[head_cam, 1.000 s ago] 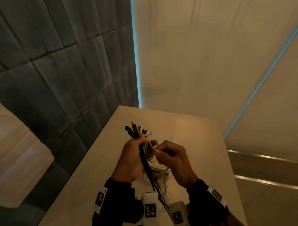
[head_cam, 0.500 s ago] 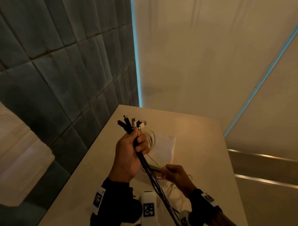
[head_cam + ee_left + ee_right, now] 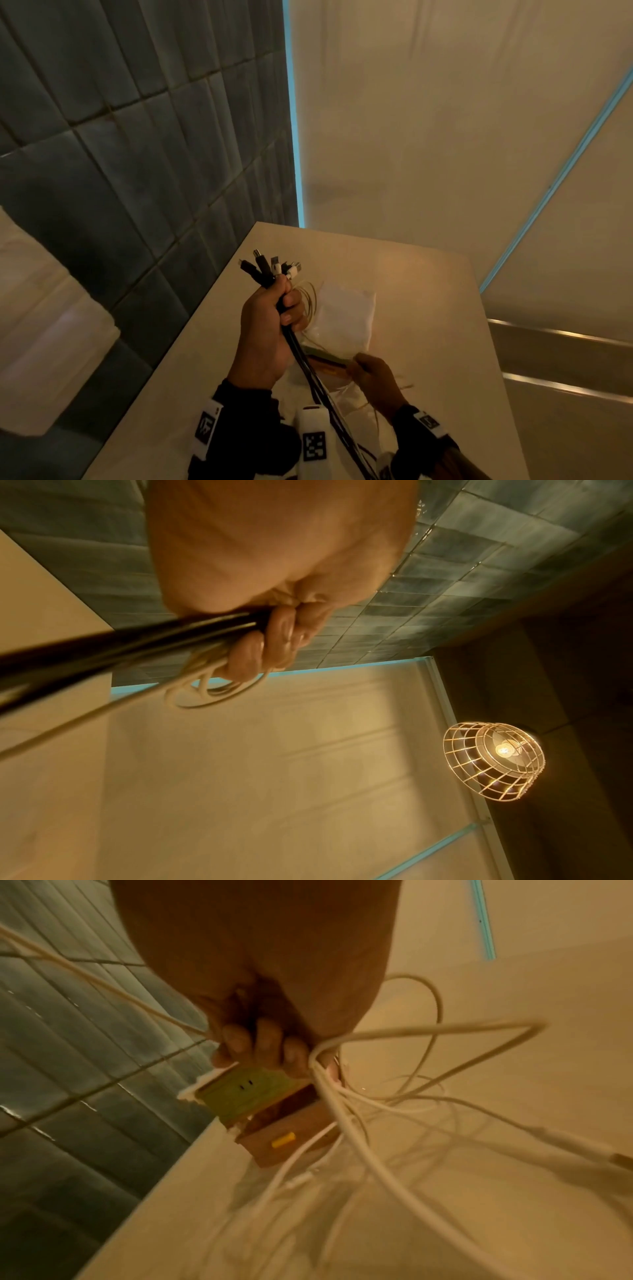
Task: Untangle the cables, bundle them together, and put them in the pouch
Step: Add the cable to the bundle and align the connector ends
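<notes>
My left hand [image 3: 270,322] grips a bunch of black and white cables [image 3: 301,356] above the table, their plugs [image 3: 270,267] fanned out above the fist. In the left wrist view the fingers [image 3: 274,642] curl round the black cables [image 3: 120,647], with white loops [image 3: 212,693] hanging below. My right hand [image 3: 371,375], lower and to the right, holds a small green and brown pouch [image 3: 260,1104] with white cable strands [image 3: 342,1096] trailing past it. The pouch [image 3: 329,359] shows edge-on in the head view.
A white bag [image 3: 342,318] lies on the beige table [image 3: 428,308] behind my hands. A grey tiled wall [image 3: 120,171] runs along the table's left edge. A wire-cage lamp [image 3: 493,761] hangs overhead.
My right hand let go of the cable bunch near the left hand and dropped to the table, where it now holds the pouch. My left hand lifted the bunch slightly.
</notes>
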Demonstrator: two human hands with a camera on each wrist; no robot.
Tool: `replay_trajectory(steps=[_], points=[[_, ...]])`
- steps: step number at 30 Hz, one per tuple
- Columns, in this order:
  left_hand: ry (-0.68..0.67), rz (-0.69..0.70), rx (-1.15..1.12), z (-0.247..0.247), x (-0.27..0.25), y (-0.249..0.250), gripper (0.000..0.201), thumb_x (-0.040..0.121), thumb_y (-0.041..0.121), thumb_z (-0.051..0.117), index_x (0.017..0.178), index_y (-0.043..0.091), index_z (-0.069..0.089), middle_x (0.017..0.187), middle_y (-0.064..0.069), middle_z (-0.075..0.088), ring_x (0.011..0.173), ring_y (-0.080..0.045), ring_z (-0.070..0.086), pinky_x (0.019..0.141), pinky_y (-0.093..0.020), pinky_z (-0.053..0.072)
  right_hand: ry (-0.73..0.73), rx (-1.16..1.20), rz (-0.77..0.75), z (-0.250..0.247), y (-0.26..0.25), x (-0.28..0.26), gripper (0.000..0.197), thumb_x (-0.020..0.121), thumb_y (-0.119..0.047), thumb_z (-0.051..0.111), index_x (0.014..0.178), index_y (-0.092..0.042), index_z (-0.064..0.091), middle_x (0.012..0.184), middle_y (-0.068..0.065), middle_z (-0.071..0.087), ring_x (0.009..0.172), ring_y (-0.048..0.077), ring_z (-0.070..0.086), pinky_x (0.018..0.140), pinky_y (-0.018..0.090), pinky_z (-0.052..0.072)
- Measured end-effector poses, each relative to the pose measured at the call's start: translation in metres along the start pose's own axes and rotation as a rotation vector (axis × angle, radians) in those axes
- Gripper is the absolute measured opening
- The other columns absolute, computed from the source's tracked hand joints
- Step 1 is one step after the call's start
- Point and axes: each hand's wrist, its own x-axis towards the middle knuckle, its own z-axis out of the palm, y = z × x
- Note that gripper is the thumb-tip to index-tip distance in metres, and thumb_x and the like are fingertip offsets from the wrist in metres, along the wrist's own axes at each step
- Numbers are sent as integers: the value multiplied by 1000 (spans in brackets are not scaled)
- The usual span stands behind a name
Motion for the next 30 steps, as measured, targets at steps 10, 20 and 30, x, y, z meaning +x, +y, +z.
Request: replay_trajectory(steps=[10, 20, 30], points=[[161, -71, 224, 3, 4, -15, 21, 101, 21, 42, 93, 8, 57, 64, -6, 63, 51, -16, 51, 50, -28, 38, -9, 593, -325, -28, -141, -19, 14, 92, -3, 57, 84, 9, 56, 60, 8, 41, 50, 16, 32, 46, 25, 29], [-20, -57, -24, 16, -2, -9, 28, 101, 23, 38, 75, 14, 41, 62, -2, 46, 48, -14, 38, 52, -28, 33, -242, 467, -288, -24, -126, -28, 14, 89, -5, 62, 80, 4, 67, 63, -5, 60, 59, 9, 51, 61, 20, 42], [-72, 12, -31, 8, -2, 0, 26, 100, 21, 35, 74, 17, 38, 58, 3, 42, 42, -8, 27, 45, -24, 25, -119, 360, -120, -17, -35, -17, 35, 86, -32, 64, 66, -3, 66, 58, 2, 49, 60, 16, 42, 62, 26, 36]])
